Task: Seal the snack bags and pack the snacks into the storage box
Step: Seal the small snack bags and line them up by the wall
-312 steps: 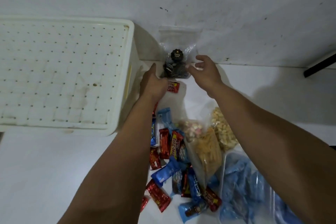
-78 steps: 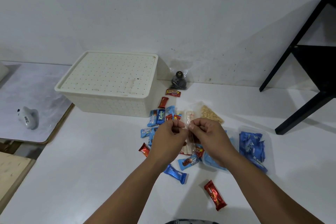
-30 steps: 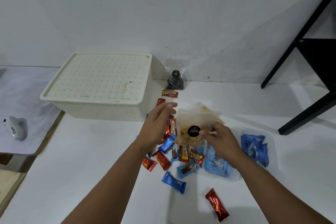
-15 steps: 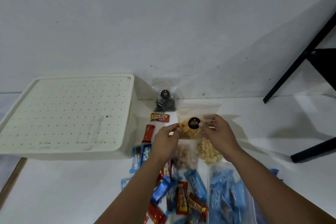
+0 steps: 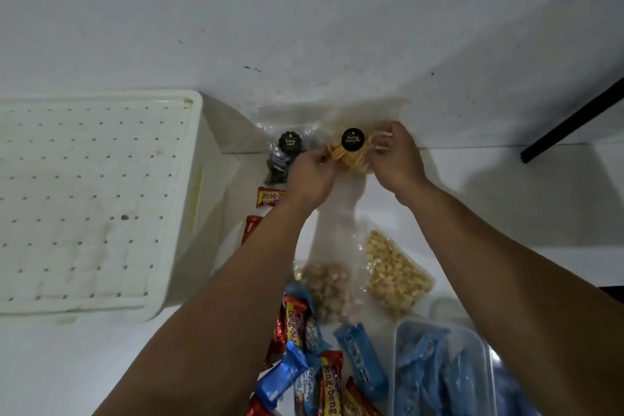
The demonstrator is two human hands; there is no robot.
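Fingers (image 5: 322,158) around chip bag (image 5: 349,158)

You've carried the clear bag of yellow stick snacks (image 5: 349,155) away from the wrapper pile to the upper centre of the frame, at the wall and just right of the dark snack bag (image 5: 282,158); 2.6 s ago both hands were pinching a bag top over the pile. Your left hand (image 5: 312,175) was off the bag a second ago and now grips its left side, your right hand (image 5: 396,155) its right side. Your head has come closer and tilted down, so the storage box (image 5: 98,199) now fills the left edge.
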